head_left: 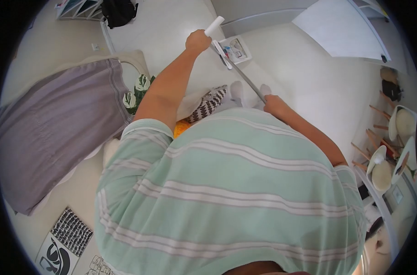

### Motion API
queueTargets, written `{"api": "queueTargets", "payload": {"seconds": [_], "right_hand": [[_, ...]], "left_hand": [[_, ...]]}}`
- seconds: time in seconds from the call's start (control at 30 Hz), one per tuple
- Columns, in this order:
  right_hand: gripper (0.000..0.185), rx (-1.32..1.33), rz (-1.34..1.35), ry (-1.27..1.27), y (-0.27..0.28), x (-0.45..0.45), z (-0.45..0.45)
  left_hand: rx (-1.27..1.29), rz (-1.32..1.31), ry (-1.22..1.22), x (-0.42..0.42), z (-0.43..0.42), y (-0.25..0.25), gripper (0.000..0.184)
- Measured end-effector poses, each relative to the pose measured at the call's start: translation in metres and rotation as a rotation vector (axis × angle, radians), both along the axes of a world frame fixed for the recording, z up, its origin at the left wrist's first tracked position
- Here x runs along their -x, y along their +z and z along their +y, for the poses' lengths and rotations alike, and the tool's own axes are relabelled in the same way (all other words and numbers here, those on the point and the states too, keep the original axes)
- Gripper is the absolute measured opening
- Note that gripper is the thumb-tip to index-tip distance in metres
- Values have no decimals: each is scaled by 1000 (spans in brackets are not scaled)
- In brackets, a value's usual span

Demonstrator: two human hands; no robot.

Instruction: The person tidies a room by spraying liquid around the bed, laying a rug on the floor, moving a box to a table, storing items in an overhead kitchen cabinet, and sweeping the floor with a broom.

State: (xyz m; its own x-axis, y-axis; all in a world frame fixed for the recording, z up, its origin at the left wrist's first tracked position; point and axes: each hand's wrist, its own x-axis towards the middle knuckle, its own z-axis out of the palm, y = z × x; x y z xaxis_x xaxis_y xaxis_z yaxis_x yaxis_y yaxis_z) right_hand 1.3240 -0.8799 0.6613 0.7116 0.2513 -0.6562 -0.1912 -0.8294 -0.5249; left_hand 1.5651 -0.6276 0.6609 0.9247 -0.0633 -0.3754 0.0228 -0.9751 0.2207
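A long grey pole runs slantwise in front of my striped green shirt. My left hand is closed at its upper end, where a white cylindrical piece sticks out past the fist. Lower down the pole, near my waist, my right hand is wrapped round it. Behind the pole, just right of my left hand, a white tray with small items inside stands on the floor.
A grey-purple cloth covers furniture at the left, beside a leafy plant. A patterned cushion lies near my body. Chairs stand at the right, a white panel at the upper right, a black bag at the top.
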Motion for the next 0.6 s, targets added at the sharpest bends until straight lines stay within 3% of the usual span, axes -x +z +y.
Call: {"api": "queueTargets", "payload": {"seconds": [0.2,0.3,0.4,0.6], "right_hand": [[20,-83,116,-103,49,6,-35],[36,-67,237,-189,71,17,-59],[24,-176,307,-425,68,35,-76],[39,-127,403,-497,95,52,-97]], "left_hand": [[-14,38,14,-9,13,1,30],[-8,42,-2,-8,11,2,30],[-9,37,-11,-12,19,0,31],[13,16,21,-15,23,-6,29]]}}
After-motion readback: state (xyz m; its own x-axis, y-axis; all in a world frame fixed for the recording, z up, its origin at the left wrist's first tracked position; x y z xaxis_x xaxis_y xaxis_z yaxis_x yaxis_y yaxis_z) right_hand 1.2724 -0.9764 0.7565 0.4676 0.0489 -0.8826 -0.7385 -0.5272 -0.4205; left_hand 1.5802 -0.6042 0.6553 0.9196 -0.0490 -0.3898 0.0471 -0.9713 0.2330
